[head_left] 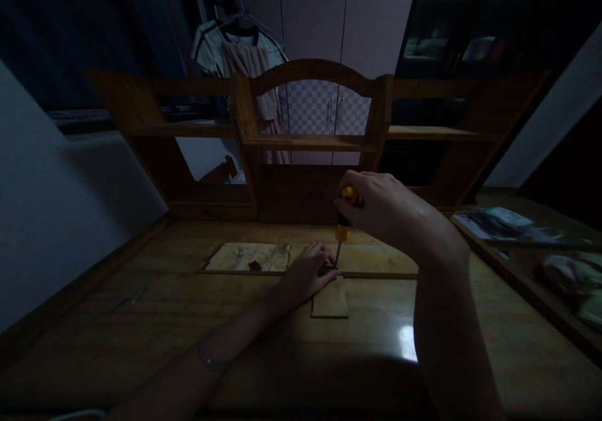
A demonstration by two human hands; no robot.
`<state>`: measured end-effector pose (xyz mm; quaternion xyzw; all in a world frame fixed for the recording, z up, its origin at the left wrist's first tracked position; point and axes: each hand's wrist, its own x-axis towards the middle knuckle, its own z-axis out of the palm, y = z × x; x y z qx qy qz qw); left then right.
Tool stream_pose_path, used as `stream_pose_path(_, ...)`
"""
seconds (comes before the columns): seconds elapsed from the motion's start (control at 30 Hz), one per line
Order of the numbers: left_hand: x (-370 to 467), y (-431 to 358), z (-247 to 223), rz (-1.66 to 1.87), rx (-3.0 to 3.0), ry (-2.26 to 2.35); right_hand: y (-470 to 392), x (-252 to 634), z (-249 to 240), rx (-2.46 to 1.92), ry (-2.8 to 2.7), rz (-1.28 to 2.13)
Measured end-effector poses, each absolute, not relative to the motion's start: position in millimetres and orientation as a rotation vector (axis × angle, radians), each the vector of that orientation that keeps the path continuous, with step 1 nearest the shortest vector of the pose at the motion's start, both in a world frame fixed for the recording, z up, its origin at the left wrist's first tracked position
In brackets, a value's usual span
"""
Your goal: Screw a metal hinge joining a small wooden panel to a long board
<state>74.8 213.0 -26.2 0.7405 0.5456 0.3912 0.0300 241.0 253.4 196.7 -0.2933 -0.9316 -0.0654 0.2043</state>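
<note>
My right hand [376,202] is wrapped round the handle of a yellow and black screwdriver [343,229], held nearly upright with its shaft pointing down. Its tip meets a small dark piece [328,271] near the fingers of my left hand [311,266]. Those left fingers are pressed together around that dark piece, whose shape is unclear. Beneath lies a long thin wooden board [376,260], with torn, stained paper [249,256] on its left part. A small square wooden piece [330,298] extends from the board's front edge toward me.
A wooden shelf unit [310,143] stands along the back of the wooden table [188,320]. Small thin metal items [138,295] lie at the left. Papers [498,221] and cloth [574,283] are at the right. Clothes [244,54] hang behind.
</note>
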Motion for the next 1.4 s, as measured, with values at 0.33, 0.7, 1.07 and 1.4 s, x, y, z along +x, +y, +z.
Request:
stream_pose_path(0.33, 75.4, 211.1, -23.6, 1.217, 2.275, 1.675, 252.0, 245.1, 201.5, -0.688, -2.636, -0.025)
stream_pose_path(0.7, 76.5, 209.9, -21.6, 1.218, 2.257, 1.686, 250.6, 244.1, 199.2, -0.736, -2.605, -0.077)
stream_pose_path(1.07, 76.8, 209.5, -20.6, 1.23, 2.264, 1.676, 250.8, 242.6, 197.9, -0.84, -2.59, -0.159)
stream_pose_path(1.4, 76.9, 208.2, -19.8, 1.217, 2.252, 1.694, 251.8, 239.7, 196.3, -0.862, -2.628, -0.193)
